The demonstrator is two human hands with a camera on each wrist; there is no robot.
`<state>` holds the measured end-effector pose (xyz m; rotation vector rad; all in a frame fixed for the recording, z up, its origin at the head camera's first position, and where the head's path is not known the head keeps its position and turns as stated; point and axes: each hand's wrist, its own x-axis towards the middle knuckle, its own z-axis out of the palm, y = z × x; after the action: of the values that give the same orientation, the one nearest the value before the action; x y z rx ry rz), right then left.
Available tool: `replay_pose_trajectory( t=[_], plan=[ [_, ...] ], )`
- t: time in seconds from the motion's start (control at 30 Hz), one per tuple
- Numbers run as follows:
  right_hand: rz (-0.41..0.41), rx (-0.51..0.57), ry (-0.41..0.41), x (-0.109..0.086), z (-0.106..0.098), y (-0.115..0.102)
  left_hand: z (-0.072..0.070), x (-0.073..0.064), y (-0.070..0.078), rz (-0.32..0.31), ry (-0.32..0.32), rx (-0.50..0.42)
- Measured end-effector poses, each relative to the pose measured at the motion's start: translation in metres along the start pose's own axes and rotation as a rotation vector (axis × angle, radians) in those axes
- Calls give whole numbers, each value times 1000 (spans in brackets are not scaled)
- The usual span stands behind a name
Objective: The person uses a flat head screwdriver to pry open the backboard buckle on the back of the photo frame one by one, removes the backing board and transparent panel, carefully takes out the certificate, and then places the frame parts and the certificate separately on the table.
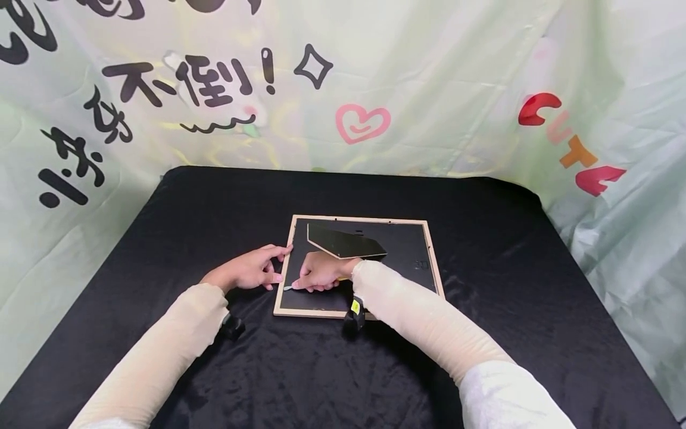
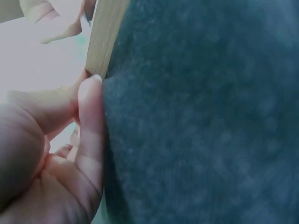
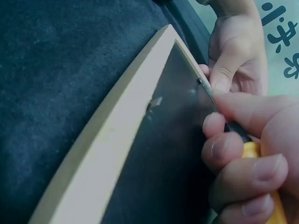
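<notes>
One tool point(image 3: 252, 149), apparently against frame point(image 3: 103, 144)

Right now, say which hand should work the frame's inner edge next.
Probably the right hand: it grips the yellow-handled tool inside the frame; the left hand touches the frame's outer side.

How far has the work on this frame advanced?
Done: the frame lies face down, stand showing. In hand: the right hand applies a yellow-handled tool at its left edge; the left hand touches that edge. Perhaps left: the near-edge tab, untouched by hands; opening or closing, I cannot tell.
</notes>
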<state>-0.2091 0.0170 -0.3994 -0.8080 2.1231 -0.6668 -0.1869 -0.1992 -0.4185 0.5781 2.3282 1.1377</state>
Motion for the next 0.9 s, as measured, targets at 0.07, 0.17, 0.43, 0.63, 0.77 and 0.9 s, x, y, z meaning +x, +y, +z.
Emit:
replay_pose_trajectory(
  t=[0.07, 0.17, 0.43, 0.63, 0.77, 0.9],
  plan=[
    [23, -36, -9, -2, -2, 1, 1, 1, 1, -5, 3, 6],
    [81, -60, -32, -5, -6, 0, 1, 2, 2, -6, 12, 23],
    [76, -34, -37, -3, -1, -5, 2, 3, 0, -2, 25, 54],
    [18, 12, -21, -3, 2, -2, 1, 2, 0, -8, 26, 49],
    [-17, 71, -15, -3, 1, 1, 0, 2, 0, -12, 26, 62],
    [-25, 115, -22, -2, 2, 4, 1, 2, 0, -14, 15, 56]
  ],
)
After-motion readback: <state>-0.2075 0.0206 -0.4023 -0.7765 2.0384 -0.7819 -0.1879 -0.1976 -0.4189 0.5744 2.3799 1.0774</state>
